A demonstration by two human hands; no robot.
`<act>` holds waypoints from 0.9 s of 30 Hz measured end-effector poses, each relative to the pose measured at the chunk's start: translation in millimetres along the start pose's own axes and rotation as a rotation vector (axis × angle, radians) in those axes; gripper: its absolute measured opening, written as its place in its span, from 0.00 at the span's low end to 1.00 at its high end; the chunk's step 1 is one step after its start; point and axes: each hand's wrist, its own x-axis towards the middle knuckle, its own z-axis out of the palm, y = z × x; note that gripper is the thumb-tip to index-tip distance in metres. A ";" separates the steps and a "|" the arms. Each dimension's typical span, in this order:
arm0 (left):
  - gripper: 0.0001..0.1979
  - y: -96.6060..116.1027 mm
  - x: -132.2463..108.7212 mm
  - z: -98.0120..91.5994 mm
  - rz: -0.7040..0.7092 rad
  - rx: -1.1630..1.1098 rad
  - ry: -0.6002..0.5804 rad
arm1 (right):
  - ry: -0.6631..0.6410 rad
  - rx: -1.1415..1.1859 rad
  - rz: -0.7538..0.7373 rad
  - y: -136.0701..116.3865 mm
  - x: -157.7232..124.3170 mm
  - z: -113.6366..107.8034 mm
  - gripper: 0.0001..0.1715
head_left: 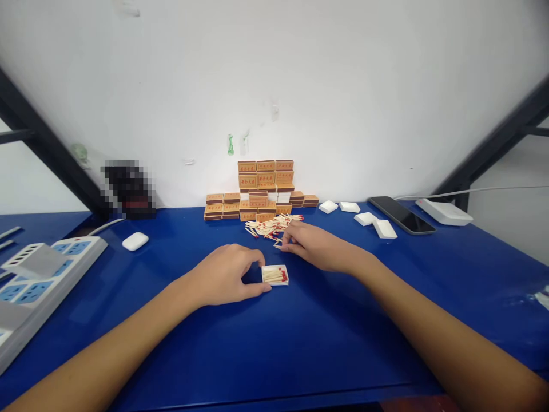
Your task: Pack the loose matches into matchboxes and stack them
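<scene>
My left hand [234, 276] curls around the left end of a small white matchbox tray [263, 277], its thumb and a finger touching the sides. Matches [274, 277] lie in the tray with their red heads to the right. Up and to the right, my right hand [315, 245] is closed in a pinch at the front edge of a loose match pile [270, 226]. A few matches [277, 245] show at its fingertips. Stacked matchboxes [266, 178] with orange labels stand behind the pile against the wall.
Several empty white trays [349, 207] lie right of the stack, near a dark phone [401, 215] and a white device [444, 212]. On the left are a white rounded case [135, 241] and a large power strip [55, 286]. The blue table [274, 355] meets a white wall.
</scene>
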 end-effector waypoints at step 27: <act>0.15 -2.0 1.2 0.6 -0.006 0.013 0.013 | -0.061 -0.032 -0.099 -20.8 -23.9 -13.7 0.04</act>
